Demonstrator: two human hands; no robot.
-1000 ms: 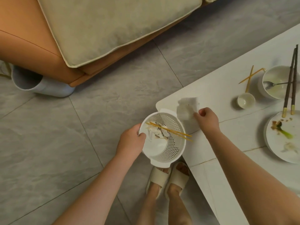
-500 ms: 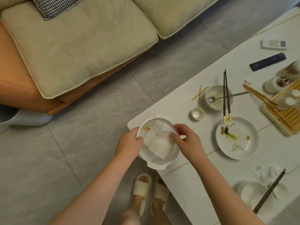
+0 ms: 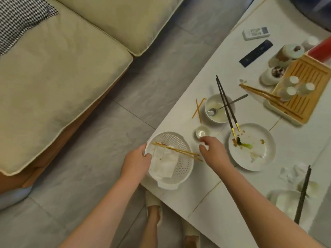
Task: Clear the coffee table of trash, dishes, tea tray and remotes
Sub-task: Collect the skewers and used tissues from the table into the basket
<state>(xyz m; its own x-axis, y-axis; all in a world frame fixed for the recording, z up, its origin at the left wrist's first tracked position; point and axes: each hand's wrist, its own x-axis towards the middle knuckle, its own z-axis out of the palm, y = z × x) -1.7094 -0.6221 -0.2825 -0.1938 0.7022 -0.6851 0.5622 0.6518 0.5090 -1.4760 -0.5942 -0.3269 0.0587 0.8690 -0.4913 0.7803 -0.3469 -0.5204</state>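
The white colander (image 3: 179, 158) is sitting at the near corner of the coffee table (image 3: 206, 203), part of it hanging past the edge over the floor (image 3: 89, 194). A napkin (image 3: 163, 162) and thin skewers (image 3: 177, 151) are lying in it, the skewer tips poking over the rim. The left hand (image 3: 137, 161) is gripping that rim; the right hand (image 3: 214, 153) is hovering empty, fingers loosely spread, just beside the small cup (image 3: 202, 132).

The risks I am seeing: if the left grip slackens, the overhang could tip the colander off the corner. The right hand could also catch the skewer tips and flick them out. Reaching further in, a sleeve-less arm sweeping low could knock the 2 dark chopsticks (image 3: 226, 104) propped on the bowl (image 3: 217, 109) and the plate (image 3: 251, 146).

Room is opening between cup and plate; the left and near edges are close, with sofa (image 3: 62, 77) well apart.
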